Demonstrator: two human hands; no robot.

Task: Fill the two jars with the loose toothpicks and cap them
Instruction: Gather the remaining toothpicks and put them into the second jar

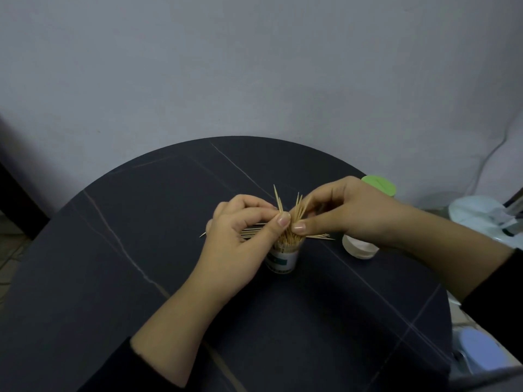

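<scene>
A small clear jar [283, 258] with a white and green label stands upright mid-table, packed with toothpicks. Above its mouth my left hand [240, 236] pinches a few toothpicks [278, 202] that point upward. My right hand [339, 213] pinches another small bunch of toothpicks [298, 207] just beside them. Loose toothpicks [319, 237] lie flat on the table behind the jar, partly hidden by both hands. A white cap [359, 248] sits on the table under my right wrist. A green-lidded jar [379, 185] stands behind my right hand, mostly hidden.
The round dark table [141, 250] has pale vein lines and its edge curves close on the right. Off the table at right are a pale bin with clutter [481, 216], a blue round object [478, 352] lower down, and a white cable [492, 154] on the wall.
</scene>
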